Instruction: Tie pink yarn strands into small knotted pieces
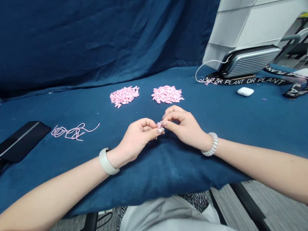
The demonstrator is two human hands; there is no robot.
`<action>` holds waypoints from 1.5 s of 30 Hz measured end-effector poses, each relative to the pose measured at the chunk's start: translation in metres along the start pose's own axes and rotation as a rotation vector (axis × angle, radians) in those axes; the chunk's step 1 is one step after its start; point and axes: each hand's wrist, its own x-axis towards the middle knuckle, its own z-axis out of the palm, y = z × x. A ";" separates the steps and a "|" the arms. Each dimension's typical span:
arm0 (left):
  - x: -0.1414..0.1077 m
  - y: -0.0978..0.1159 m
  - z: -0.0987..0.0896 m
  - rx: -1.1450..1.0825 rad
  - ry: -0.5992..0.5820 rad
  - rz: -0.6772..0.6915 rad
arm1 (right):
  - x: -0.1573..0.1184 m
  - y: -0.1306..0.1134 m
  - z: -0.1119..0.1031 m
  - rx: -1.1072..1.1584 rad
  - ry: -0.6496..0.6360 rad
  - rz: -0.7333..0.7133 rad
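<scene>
Left hand [137,137]: grip clenched, thumb and fingertips pinching a small pink piece [160,127].
Right hand [186,127]: grip closed as well, fingertips pressing on that same piece from the other side.
The piece: right between both grips, neither hand clearly nearer; too small to call its long axis.
Beyond the hands: two heaps of pink pieces [145,95] straight ahead, a pink cord [73,132] off left, on the blue-covered tabletop [232,139].
</scene>
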 end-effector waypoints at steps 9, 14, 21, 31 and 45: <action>0.001 0.000 0.000 -0.168 0.013 -0.111 | -0.001 0.001 0.000 -0.001 0.052 -0.095; 0.001 0.000 -0.001 -0.214 -0.001 -0.132 | -0.001 0.002 0.000 0.023 0.068 -0.102; 0.004 -0.003 -0.004 -0.303 0.000 -0.140 | 0.002 0.003 -0.001 0.078 0.025 0.026; 0.004 -0.004 -0.004 -0.360 0.050 -0.090 | 0.006 0.003 -0.005 0.103 -0.007 0.106; 0.001 -0.009 -0.002 -0.196 0.153 0.016 | 0.010 0.016 -0.008 0.210 0.064 0.197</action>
